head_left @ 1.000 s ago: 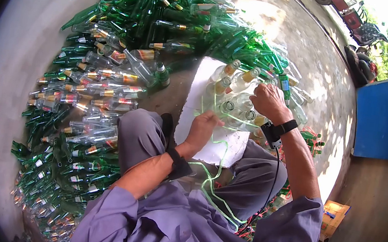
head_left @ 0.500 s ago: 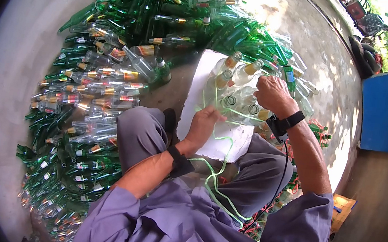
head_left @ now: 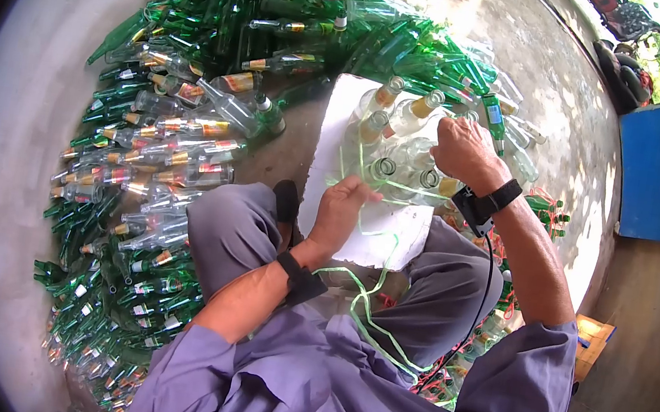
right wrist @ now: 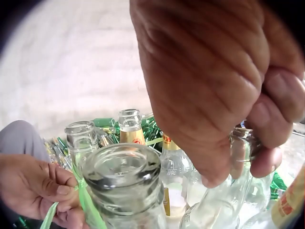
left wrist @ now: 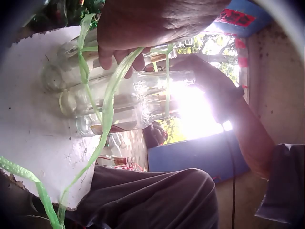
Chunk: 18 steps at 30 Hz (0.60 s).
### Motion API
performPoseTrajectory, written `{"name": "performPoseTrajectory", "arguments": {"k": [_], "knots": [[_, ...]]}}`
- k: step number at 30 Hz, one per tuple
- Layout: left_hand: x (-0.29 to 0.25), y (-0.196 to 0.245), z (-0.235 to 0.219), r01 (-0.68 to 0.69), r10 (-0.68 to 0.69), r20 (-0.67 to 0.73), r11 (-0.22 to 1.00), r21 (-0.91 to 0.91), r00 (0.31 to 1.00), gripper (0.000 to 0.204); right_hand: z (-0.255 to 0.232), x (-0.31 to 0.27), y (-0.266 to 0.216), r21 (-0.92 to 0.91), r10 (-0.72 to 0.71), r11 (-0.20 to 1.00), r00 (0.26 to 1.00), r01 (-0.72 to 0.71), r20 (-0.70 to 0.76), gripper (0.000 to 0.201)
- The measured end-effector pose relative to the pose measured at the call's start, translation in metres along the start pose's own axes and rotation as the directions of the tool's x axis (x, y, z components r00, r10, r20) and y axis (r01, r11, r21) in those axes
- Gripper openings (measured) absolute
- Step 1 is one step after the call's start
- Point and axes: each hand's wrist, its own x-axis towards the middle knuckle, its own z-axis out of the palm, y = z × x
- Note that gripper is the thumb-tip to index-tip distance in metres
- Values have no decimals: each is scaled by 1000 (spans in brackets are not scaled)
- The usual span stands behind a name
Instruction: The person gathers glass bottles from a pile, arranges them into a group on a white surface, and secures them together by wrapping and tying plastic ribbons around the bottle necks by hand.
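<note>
Your left hand (head_left: 342, 208) is pinching the green ribbon (left wrist: 108, 107) beside the near-left bottles, and your right hand (head_left: 470, 154) is curling its fingers around the neck of a clear bottle (right wrist: 245, 143) at the far right of the group. Both hands are holding narrow, neither spread wide. The upright clear bottles (head_left: 373, 128) are standing close together on the white board (head_left: 330, 139), in the upper middle of the head view, just above your lap.

The grouping looks largely done, as the bottles are already standing side by side. The wrapping looks only partway along: the ribbon is passing along the outside of the group, one strand lying near the necks and another lower down. You cannot tell from here whether it is going all the way around. No finished knot is showing, and a long slack length is trailing off the board over your lap, so tightening and fastening seem to be left.

Green bottles (head_left: 231, 5) are lying heaped at the upper left of the frame, and more clear bottles (head_left: 188, 146) are lying in rows at the left.
</note>
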Motion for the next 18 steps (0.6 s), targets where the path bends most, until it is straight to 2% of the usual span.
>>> {"name": "performPoseTrajectory", "arguments": {"k": [2, 5, 7, 9, 11, 13, 14, 15, 17, 18], "knots": [[-1, 1, 0, 8, -8, -9, 1000, -5, 1000, 20, 1, 2, 0, -5, 13, 1000, 1000, -13, 27, 25], [3, -6, 0, 0, 0, -24, 1000, 4, 1000, 20, 8, 2, 3, 18, 27, 999, 1000, -27, -16, 24], [4, -13, -2, -26, 26, -14, 1000, -11, 1000, 21, 14, -2, 5, 68, 8, 998, 989, 2, -148, 13], [8, -23, 0, -64, 64, -23, 998, -13, 998, 22, 14, -2, 4, 53, 7, 999, 988, 2, -155, 17], [7, -21, 1, -116, 117, -36, 993, 14, 993, 22, 11, -2, 1, 18, 32, 999, 996, -31, -79, 18], [5, -16, 3, -192, 195, -54, 980, 52, 979, 22, 17, 0, 6, -2, 37, 999, 996, -38, -79, 23], [6, -18, 4, -190, 196, -73, 978, 82, 978, 23, 25, 0, 12, 15, 3, 1000, 991, -1, -131, 26], [4, -12, 4, -126, 129, -66, 991, 46, 989, 19, 32, -2, 17, 30, -27, 999, 983, 33, -182, 30], [6, -14, 4, -129, 133, -90, 991, 48, 987, 20, 31, -10, 16, 65, -26, 997, 968, 44, -249, 39], [4, -10, 3, -119, 126, -71, 989, 85, 990, 21, 33, -10, 19, 58, -28, 997, 974, 42, -227, 49]]}}
